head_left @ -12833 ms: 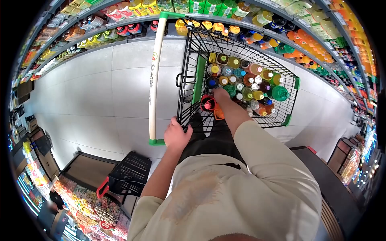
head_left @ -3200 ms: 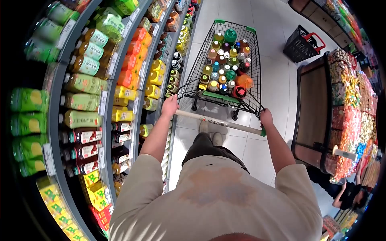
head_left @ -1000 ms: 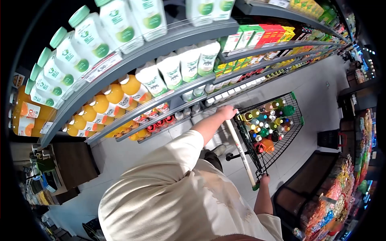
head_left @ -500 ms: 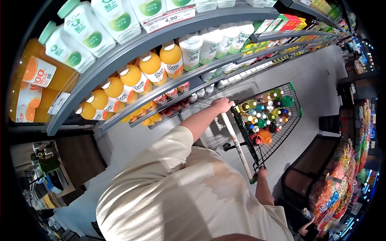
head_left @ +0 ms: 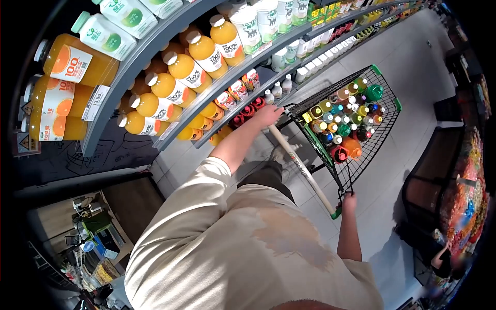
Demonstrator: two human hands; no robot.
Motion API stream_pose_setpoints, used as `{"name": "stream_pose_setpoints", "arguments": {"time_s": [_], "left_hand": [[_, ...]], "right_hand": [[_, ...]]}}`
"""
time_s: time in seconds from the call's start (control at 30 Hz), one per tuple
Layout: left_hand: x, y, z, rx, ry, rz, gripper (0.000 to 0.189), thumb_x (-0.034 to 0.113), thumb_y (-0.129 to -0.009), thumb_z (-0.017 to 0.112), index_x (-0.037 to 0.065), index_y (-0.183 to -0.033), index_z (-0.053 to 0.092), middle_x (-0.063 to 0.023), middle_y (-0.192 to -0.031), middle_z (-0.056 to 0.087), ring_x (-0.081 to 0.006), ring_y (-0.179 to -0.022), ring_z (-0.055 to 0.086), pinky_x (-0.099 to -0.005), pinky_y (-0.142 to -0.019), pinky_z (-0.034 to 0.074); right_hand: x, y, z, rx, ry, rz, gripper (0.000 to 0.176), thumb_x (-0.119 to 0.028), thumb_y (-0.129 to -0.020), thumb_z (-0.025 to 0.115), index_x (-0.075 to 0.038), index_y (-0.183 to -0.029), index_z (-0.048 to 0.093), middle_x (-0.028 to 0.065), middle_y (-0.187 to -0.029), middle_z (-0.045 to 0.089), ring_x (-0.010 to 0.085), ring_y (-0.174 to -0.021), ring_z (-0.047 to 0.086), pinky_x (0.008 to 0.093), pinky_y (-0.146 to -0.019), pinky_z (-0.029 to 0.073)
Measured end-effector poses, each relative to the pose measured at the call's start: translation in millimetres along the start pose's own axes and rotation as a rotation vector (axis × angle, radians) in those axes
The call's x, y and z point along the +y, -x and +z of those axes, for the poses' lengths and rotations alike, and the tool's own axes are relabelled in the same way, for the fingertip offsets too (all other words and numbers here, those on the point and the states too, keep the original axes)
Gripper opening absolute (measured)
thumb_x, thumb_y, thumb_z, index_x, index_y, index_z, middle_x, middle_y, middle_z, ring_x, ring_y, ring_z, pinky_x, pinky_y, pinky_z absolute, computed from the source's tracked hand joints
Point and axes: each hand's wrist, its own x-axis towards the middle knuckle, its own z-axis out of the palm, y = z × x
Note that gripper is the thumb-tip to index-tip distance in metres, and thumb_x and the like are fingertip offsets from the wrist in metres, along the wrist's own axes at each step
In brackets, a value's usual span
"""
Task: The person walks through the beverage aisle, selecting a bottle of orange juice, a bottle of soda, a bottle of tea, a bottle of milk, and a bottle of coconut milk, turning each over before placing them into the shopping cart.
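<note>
A black wire shopping cart [head_left: 388,129] with green corners holds several bottles with coloured caps, among them a green bottle [head_left: 374,92] and an orange one [head_left: 352,148]. My left hand [head_left: 268,115] is closed round the upper-left end of the cart's pale handle bar [head_left: 299,166]. At the cart's near right corner, beside the green lower end of that bar, my right hand [head_left: 349,200] is closed on the cart frame. Its fingers are partly hidden.
Curved shelves [head_left: 227,77] with orange juice bottles [head_left: 205,53] and white bottles [head_left: 244,26] run along the left and top. A dark bin [head_left: 447,110] and a display of colourful packets [head_left: 467,191] stand at right. A person's arm [head_left: 440,256] shows at lower right. A wooden counter [head_left: 134,204] is at left.
The cart and both hands have shifted relative to the shelves as the view turned. More of my leg and a shoe now show below the handle. Both hands keep their hold.
</note>
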Motion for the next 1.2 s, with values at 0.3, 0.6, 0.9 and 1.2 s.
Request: {"name": "stream_pose_setpoints", "arguments": {"time_s": [0.3, 0.6, 0.9, 1.2], "left_hand": [[-53.8, 76.9, -19.0, -0.057, 0.085, -0.004, 0.055, 0.048, -0.099, 0.047, -0.003, -0.093, 0.066, -0.0226, -0.089, 0.067, -0.0377, -0.086, 0.065, -0.0452, -0.078, 0.049], [-95.8, 148.0, -25.6, -0.082, 0.122, -0.022, 0.055, 0.05, -0.098, 0.045, 0.0, -0.1, 0.068, -0.024, -0.099, 0.068, -0.0414, -0.1, 0.064, -0.0488, -0.086, 0.048], [-147.5, 209.4, -16.1, -0.075, 0.271, 0.038, 0.044, 0.042, -0.101, 0.049, 0.002, -0.102, 0.065, -0.0224, -0.084, 0.066, -0.0329, -0.08, 0.065, -0.041, -0.076, 0.049], [-170.1, 252.9, -32.2, -0.098, 0.244, -0.031, 0.052, 0.048, -0.098, 0.048, -0.001, -0.097, 0.066, -0.0264, -0.097, 0.067, -0.0444, -0.096, 0.063, -0.0485, -0.083, 0.048]], "right_hand": [[51.4, 73.7, 29.3, 0.03, 0.046, 0.058, 0.022, -0.016, -0.095, 0.042, -0.006, -0.113, 0.05, 0.0123, -0.084, 0.057, 0.0227, -0.047, 0.054, 0.0409, -0.036, 0.05], [109.5, 116.2, 52.3, 0.036, 0.081, 0.025, 0.022, -0.018, -0.1, 0.038, -0.005, -0.114, 0.047, 0.0138, -0.091, 0.058, 0.0227, -0.044, 0.052, 0.041, -0.034, 0.047], [146.5, 160.6, 67.5, 0.082, 0.114, 0.102, 0.024, -0.015, -0.098, 0.035, -0.004, -0.112, 0.051, 0.0126, -0.076, 0.055, 0.0228, -0.04, 0.05, 0.0416, -0.033, 0.047], [182.4, 193.6, 74.3, 0.031, 0.096, 0.029, 0.023, -0.018, -0.098, 0.039, -0.004, -0.113, 0.051, 0.0123, -0.081, 0.055, 0.0236, -0.042, 0.052, 0.0431, -0.034, 0.048]]}}
